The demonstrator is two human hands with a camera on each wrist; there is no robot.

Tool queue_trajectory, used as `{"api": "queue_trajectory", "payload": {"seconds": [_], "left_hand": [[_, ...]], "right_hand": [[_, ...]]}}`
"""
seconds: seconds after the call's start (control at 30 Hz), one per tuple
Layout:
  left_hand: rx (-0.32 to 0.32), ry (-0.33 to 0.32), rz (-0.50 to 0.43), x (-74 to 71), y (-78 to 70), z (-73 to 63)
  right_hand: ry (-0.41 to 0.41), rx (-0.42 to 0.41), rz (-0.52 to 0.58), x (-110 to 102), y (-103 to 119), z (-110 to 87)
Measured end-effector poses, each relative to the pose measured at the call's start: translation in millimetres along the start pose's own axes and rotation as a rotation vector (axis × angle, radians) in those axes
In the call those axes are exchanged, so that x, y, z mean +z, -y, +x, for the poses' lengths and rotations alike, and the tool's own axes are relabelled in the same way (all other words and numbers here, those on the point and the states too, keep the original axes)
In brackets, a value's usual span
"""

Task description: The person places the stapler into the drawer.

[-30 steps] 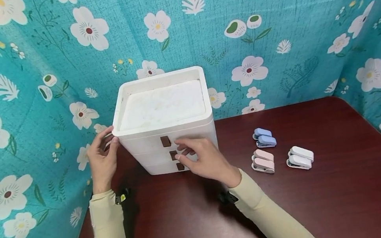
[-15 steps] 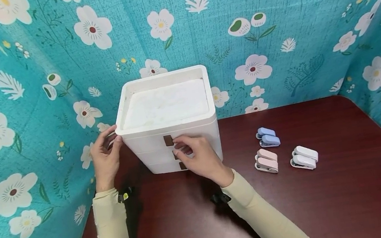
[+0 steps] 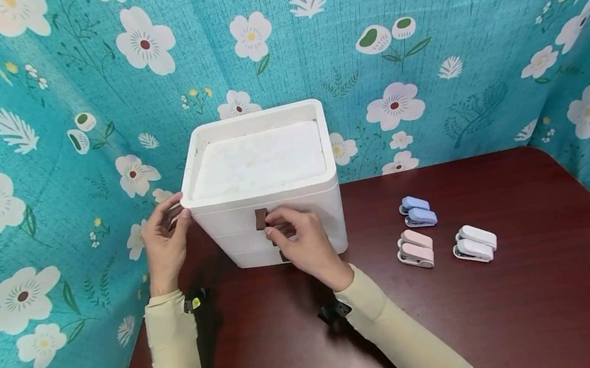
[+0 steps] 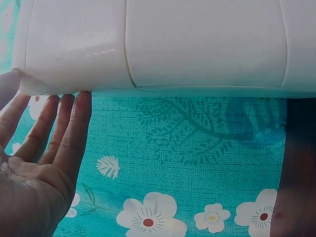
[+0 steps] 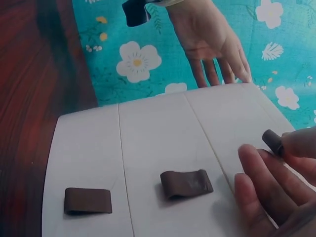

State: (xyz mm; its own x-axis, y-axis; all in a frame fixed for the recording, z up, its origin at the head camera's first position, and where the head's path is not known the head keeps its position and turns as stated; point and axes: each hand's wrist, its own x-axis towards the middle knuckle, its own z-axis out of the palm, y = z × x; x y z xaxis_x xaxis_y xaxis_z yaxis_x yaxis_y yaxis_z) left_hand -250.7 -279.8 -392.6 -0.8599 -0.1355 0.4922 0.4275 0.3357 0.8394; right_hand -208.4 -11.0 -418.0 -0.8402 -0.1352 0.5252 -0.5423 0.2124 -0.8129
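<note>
A white three-drawer cabinet [image 3: 234,228] stands at the back of the table, its drawers closed. With thumb and finger, my right hand [image 3: 307,241] pinches the brown pull tab [image 3: 261,219] of the top drawer; the right wrist view also shows this tab [image 5: 271,140] at the fingertips. Two lower tabs, a middle one [image 5: 186,183] and a bottom one [image 5: 89,201], hang free. My left hand [image 3: 164,243] touches the cabinet's front left corner. Its fingers [image 4: 74,128] reach fairly straight against the side wall, thumb at the front edge.
On the dark red table [image 3: 536,302], right of the cabinet, lie small stapler-like items in pairs: blue [image 3: 418,212], pink [image 3: 415,249] and white [image 3: 475,243]. A teal floral curtain [image 3: 279,57] hangs behind and to the left. The cabinet top is a shallow rimmed tray [image 3: 258,158].
My right hand has moved left onto the top drawer's tab and taken it between thumb and finger. The left hand stays at the corner. The view has shifted slightly.
</note>
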Motion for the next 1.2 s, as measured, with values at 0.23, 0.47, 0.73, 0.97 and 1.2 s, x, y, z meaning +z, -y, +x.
{"api": "queue_trajectory", "payload": {"seconds": [0.23, 0.47, 0.73, 0.97, 1.2], "left_hand": [[0.005, 0.006, 0.005, 1.3, -1.6, 0.6], [-0.017, 0.006, 0.023, 1.4, -0.4, -2.9], [-0.020, 0.008, 0.026, 0.9, -1.7, -2.2], [-0.024, 0.008, 0.047, -0.9, -3.0, 0.1], [-0.008, 0.002, 0.021, -2.8, -1.7, -0.4]], "right_hand": [[-0.050, 0.019, -0.005, 5, 5, 4.3], [-0.074, 0.036, -0.012, 7, 7, 1.3], [-0.077, 0.037, -0.013, 6, 12, 1.7], [-0.052, 0.001, -0.022, 5, 20, -0.9], [-0.038, -0.028, -0.019, 2, 24, -5.8]]}}
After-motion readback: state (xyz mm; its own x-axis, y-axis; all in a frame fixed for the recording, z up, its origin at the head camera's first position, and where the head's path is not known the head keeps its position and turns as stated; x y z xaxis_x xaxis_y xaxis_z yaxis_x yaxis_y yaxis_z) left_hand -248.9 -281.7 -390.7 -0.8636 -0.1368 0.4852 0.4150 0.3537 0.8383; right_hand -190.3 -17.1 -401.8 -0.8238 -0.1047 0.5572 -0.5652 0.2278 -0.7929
